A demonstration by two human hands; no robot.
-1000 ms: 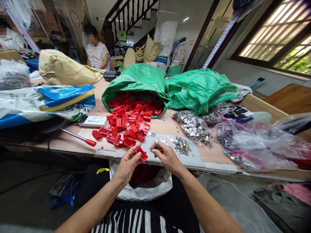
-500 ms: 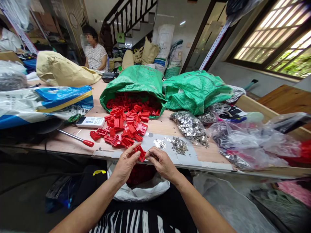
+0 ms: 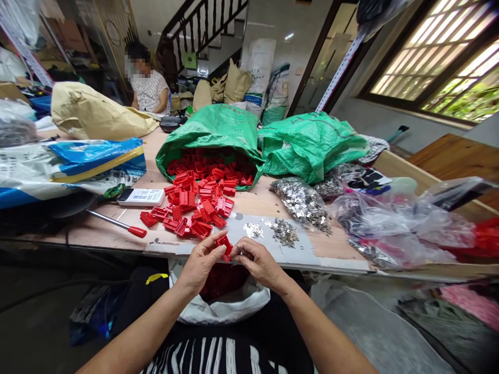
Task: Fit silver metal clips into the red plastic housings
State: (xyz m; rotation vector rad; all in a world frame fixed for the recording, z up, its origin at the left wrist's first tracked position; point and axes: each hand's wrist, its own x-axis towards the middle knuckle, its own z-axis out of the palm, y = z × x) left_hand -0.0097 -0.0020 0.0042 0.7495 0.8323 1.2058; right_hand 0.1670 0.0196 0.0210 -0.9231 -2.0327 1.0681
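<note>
A small red plastic part is held between the thumb and fingers of my left hand, over the front edge of the table. My right hand is pinched closed at the part's right side; whatever sits between its fingertips is too small to make out. Just beyond my hands lies a pile of similar red parts, spilling from the mouth of a green woven sack. Small metal pieces lie on a grey sheet to the right. Below my hands, a white sack holds more red parts.
A red-handled metal rod and a white boxy device lie left of the pile. A clear bag of metal pieces and crumpled plastic bags occupy the right side. Across the table sits another person.
The red part has turned slightly more upright in my left hand. My right fingers remain close against its side. The whole view has shifted a little.
</note>
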